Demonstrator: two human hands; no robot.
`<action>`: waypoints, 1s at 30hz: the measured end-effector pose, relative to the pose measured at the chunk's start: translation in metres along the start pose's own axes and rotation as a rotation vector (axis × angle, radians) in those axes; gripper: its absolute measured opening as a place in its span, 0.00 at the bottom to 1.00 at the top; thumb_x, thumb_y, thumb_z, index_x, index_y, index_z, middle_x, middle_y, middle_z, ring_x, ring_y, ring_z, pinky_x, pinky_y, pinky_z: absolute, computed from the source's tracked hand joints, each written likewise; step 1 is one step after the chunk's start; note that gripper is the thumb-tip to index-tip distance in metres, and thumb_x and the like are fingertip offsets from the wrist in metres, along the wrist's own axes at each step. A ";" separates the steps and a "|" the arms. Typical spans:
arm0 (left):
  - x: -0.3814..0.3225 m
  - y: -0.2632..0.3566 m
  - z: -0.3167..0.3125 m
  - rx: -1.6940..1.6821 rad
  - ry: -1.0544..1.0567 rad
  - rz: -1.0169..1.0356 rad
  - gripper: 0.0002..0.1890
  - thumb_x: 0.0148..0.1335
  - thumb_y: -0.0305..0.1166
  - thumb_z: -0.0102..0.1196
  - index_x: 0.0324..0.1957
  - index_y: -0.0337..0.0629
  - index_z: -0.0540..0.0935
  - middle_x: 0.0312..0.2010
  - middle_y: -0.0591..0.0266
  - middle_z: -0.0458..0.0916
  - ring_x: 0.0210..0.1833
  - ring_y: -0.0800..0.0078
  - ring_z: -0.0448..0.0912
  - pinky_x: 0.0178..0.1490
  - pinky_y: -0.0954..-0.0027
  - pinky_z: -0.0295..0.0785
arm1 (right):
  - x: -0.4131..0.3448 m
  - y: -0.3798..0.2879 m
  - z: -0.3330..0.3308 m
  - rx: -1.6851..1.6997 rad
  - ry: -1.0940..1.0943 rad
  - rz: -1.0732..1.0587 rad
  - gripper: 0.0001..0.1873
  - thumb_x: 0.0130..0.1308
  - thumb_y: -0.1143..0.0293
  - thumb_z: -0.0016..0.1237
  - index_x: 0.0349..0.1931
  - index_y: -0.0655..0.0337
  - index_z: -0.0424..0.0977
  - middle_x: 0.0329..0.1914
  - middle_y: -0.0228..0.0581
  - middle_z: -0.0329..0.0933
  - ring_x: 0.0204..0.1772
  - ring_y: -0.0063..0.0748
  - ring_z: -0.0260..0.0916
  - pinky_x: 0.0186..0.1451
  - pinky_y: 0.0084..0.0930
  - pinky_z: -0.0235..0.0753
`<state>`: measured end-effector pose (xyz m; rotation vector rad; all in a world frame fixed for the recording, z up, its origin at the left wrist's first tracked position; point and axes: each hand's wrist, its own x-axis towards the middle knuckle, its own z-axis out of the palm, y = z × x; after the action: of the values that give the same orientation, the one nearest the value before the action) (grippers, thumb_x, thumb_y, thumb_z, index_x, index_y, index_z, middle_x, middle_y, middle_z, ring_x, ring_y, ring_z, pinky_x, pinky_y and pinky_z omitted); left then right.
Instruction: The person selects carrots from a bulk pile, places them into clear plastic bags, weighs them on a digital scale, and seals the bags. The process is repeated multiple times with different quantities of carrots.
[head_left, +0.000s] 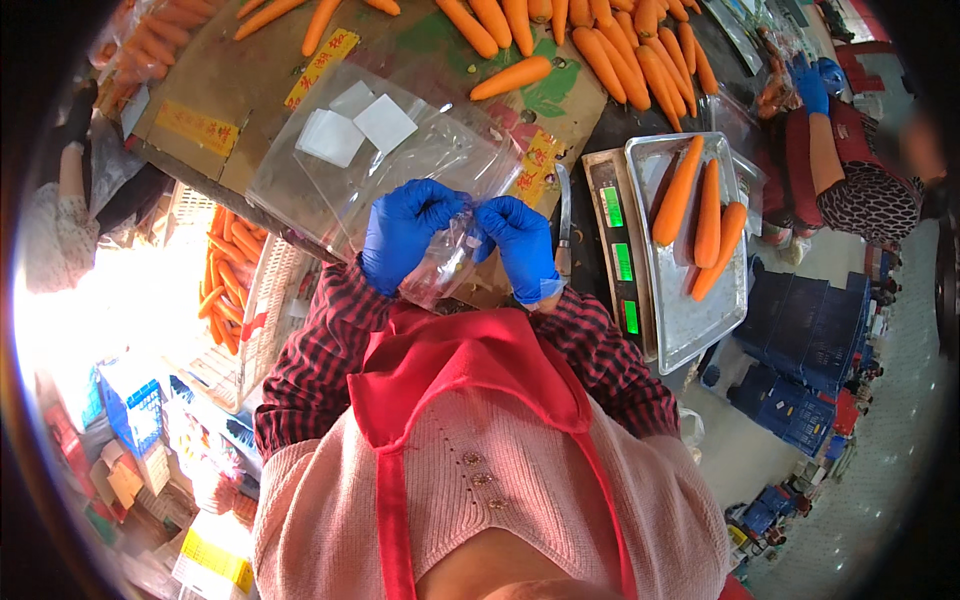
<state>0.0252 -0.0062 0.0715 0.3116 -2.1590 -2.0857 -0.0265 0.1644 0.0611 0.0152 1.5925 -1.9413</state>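
Both hands wear blue gloves and meet at the table's near edge. My left hand (409, 229) pinches the gathered edge of a clear plastic bag (442, 266). Close beside it, my right hand (519, 240) grips the same bag's edge with fingertips and thumb. The bag hangs down towards the red apron. Beyond the hands lie flat clear plastic bags (450, 154) with white square labels (385, 124) on them. A knife (563, 217) rests right of my right hand. Three carrots (679, 191) lie in the metal tray (739, 300) of a scale (600, 176) with green displays.
Loose carrots (615, 60) are heaped across the table's (420, 56) far side. At left, a white plastic crate (274, 300) holds carrots, and bagged carrots (146, 45) lie beyond. Co-workers stand at left (64, 232) and right (825, 150). Blue crates (802, 322) stand on the floor at right.
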 end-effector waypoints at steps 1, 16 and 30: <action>0.001 0.003 0.001 -0.059 -0.011 -0.048 0.05 0.60 0.26 0.57 0.36 0.34 0.81 0.32 0.61 0.82 0.35 0.78 0.78 0.39 0.75 0.72 | -0.002 0.000 0.000 0.010 0.018 0.000 0.06 0.67 0.73 0.47 0.36 0.67 0.75 0.26 0.36 0.76 0.25 0.24 0.71 0.29 0.20 0.72; 0.006 0.021 0.010 0.110 -0.149 -0.050 0.08 0.58 0.26 0.60 0.38 0.33 0.78 0.30 0.62 0.81 0.34 0.79 0.77 0.39 0.75 0.73 | -0.012 0.001 -0.007 0.254 -0.040 -0.092 0.04 0.66 0.75 0.48 0.35 0.67 0.73 0.29 0.39 0.77 0.30 0.26 0.73 0.38 0.20 0.74; -0.004 0.028 0.040 0.327 -0.117 0.031 0.16 0.55 0.28 0.62 0.47 0.39 0.78 0.32 0.61 0.79 0.34 0.74 0.77 0.42 0.73 0.73 | -0.011 0.009 -0.018 0.376 -0.093 -0.263 0.13 0.62 0.84 0.46 0.48 0.68 0.70 0.42 0.39 0.76 0.41 0.27 0.74 0.48 0.23 0.74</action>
<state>0.0180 0.0340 0.0976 0.1883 -2.5563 -1.7704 -0.0198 0.1850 0.0520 -0.1350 1.1983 -2.3850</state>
